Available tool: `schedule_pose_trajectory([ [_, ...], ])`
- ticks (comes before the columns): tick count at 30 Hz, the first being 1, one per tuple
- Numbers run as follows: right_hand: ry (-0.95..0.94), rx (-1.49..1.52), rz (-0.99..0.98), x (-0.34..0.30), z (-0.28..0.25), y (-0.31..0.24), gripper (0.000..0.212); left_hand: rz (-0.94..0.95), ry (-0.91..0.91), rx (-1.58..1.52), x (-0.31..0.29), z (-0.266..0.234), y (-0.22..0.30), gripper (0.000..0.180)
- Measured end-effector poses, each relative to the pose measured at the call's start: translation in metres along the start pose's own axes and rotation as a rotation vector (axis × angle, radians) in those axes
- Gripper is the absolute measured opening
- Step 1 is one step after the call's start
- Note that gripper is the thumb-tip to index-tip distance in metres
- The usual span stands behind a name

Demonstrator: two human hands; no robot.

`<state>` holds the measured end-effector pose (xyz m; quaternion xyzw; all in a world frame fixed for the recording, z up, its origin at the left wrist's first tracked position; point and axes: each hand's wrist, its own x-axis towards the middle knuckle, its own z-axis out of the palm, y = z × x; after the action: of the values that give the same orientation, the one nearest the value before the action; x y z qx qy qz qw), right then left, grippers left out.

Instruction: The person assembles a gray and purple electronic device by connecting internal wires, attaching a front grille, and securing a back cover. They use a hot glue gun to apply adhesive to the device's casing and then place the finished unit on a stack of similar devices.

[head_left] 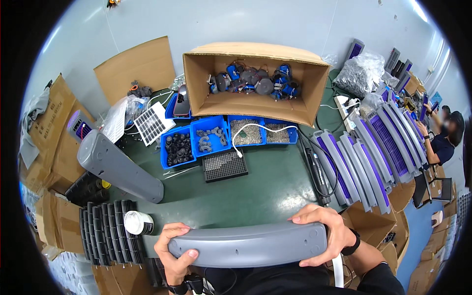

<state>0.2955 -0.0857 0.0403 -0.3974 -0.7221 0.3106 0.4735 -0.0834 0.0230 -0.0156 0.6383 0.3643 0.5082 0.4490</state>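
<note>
A long grey plastic housing (250,245) lies crosswise in front of my body, its smooth side with small holes facing up. My left hand (173,250) wraps round its left end, thumb on top. The right hand (332,232) grips the other end, fingers over the far edge and thumb at the near edge. Beyond it, on the green table (246,199), a similar grey housing (120,166) stands to the left. A black electric screwdriver (318,177) with a cable lies past my right hand. A white jar (138,222) sits beyond my left hand.
Blue bins (211,136) hold small parts and screws, behind a black perforated tray (225,165). A carton (255,105) of motors stands at the back. Grey-and-purple housings (364,157) are lined up at right, black slatted parts (109,232) at left. Another person (445,135) sits far right.
</note>
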Motion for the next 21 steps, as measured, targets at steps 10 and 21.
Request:
schedule_pose_trajectory([
  [10, -0.033, -0.142, 0.024, 0.043, -0.014, -0.016, 0.085, 0.389, -0.483, 0.838, 0.04, 0.057, 0.083, 0.118],
  [21, -0.138, -0.142, 0.029, 0.046, -0.011, -0.017, 0.081, 0.487, -0.4, 0.76, 0.023, 0.084, 0.047, 0.094],
])
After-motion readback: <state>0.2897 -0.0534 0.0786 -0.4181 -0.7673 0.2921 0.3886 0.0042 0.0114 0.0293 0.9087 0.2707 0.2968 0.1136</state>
